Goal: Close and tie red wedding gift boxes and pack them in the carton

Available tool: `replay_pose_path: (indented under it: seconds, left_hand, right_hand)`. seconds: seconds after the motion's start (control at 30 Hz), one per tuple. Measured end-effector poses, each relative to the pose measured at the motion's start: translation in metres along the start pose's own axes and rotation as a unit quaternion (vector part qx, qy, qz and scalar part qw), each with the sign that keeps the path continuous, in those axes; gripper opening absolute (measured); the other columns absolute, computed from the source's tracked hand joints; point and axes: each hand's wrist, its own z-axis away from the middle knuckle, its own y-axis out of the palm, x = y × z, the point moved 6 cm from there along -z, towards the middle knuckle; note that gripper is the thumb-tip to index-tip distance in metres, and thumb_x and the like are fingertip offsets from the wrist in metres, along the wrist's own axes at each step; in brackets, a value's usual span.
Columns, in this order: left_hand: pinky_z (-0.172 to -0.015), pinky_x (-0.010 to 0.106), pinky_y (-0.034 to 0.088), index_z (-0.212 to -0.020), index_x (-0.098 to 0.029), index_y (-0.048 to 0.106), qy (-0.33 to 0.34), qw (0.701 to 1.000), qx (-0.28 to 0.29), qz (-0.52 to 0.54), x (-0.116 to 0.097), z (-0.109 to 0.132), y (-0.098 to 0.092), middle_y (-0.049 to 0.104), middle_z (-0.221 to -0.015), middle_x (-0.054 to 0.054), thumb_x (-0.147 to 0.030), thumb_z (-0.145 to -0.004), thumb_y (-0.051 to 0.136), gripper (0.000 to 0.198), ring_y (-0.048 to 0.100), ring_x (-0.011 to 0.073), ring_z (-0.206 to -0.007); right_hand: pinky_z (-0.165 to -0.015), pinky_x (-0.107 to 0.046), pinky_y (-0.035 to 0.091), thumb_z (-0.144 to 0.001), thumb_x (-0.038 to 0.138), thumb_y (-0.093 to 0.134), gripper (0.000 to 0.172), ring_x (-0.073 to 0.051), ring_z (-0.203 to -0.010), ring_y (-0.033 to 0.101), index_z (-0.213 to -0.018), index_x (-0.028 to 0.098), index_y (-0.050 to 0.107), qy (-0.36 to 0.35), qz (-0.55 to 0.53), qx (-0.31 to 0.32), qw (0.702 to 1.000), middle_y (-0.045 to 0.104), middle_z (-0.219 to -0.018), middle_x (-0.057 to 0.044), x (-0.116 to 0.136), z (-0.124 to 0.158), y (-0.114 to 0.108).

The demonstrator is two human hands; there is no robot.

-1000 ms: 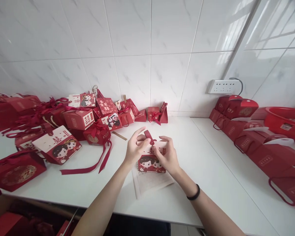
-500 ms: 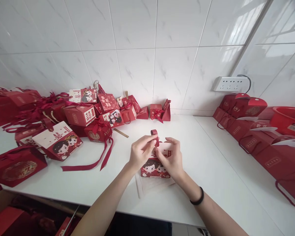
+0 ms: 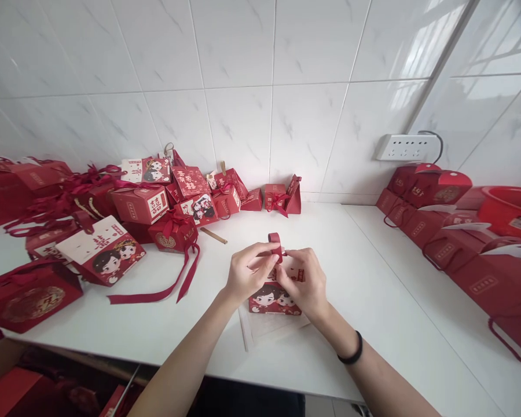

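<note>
A small red and white gift box (image 3: 267, 300), printed with two cartoon faces, stands upright on thin pale sheets (image 3: 269, 331) in front of me. From its top rises a looped dark red strap (image 3: 275, 238). My left hand (image 3: 250, 272) pinches this strap between thumb and fingers from the left side. On the right, my right hand (image 3: 307, 284) is closed over the box top, its thumb and forefinger close to the strap. A tiny dark red bit shows at its forefinger tip; what those fingers grip is unclear. Both hands partly cover the box.
Finished-looking red boxes with ribbons, such as a cartoon-face box (image 3: 108, 255), crowd the left. A gold strip (image 3: 213, 235) lies behind my hands. Red handled boxes (image 3: 469, 255) and a red basin (image 3: 510, 211) line the right. An open carton (image 3: 8, 370) sits below the front edge.
My right hand has turned slightly, its forefinger coming down toward the strap. The strap loop has shifted a little, still pinched in my left hand. The box has stayed in place.
</note>
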Motion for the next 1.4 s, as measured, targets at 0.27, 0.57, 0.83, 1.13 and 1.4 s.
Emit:
replay_pose_path:
  seconds: [0.27,0.57,0.83,1.13,1.4]
  left_hand:
    - [-0.062,0.02,0.055,-0.096,-0.018,0.067,0.002,1.0,0.016,0.011,-0.006,-0.001,0.0,0.07,-0.081,0.003,-0.018,-0.084,0.057,0.015,0.067,0.0126,-0.073]
    - [-0.062,0.021,0.055,-0.098,-0.019,0.066,0.024,0.999,0.023,0.002,-0.005,0.001,0.002,0.07,-0.084,0.004,-0.021,-0.086,0.055,0.017,0.066,0.0129,-0.074]
    - [-0.061,0.019,0.053,-0.094,-0.02,0.067,0.054,0.999,-0.004,-0.003,-0.011,-0.001,-0.002,0.064,-0.083,0.003,-0.017,-0.083,0.06,0.013,0.063,0.011,-0.075]
    - [-0.055,0.02,0.05,-0.092,-0.02,0.066,0.077,0.997,-0.026,0.0,-0.011,0.003,-0.001,0.066,-0.077,0.002,-0.015,-0.083,0.059,0.012,0.062,0.0107,-0.066]
    - [-0.062,0.021,0.054,-0.087,-0.019,0.063,-0.02,0.997,0.007,0.067,-0.001,0.003,0.0,0.066,-0.085,0.003,-0.022,-0.081,0.062,0.007,0.064,0.0124,-0.076]
  right_hand:
    - [-0.049,-0.026,0.048,-0.086,0.024,0.056,0.018,-0.015,-0.063,0.055,-0.104,0.022,0.051,-0.033,0.026,-0.001,0.999,0.054,-0.077,-0.003,0.004,-0.004,-0.002]
    - [-0.052,-0.028,0.053,-0.087,0.023,0.054,0.025,-0.017,-0.071,0.058,-0.112,0.023,0.051,-0.048,0.054,-0.003,0.997,0.052,-0.085,-0.006,0.003,0.0,-0.001]
    - [-0.052,-0.027,0.053,-0.087,0.019,0.053,0.024,-0.016,-0.071,0.058,-0.111,0.022,0.051,-0.06,0.047,0.005,0.997,0.051,-0.086,-0.006,0.004,0.001,-0.001]
    - [-0.055,-0.03,0.053,-0.085,0.017,0.051,0.026,-0.017,-0.071,0.057,-0.11,0.022,0.049,-0.058,0.029,0.018,0.998,0.05,-0.085,-0.006,0.007,-0.003,-0.003]
    - [-0.051,-0.028,0.054,-0.087,0.019,0.051,0.02,-0.017,-0.072,0.057,-0.106,0.021,0.046,-0.066,0.037,0.019,0.997,0.052,-0.085,-0.006,0.009,-0.004,-0.002]
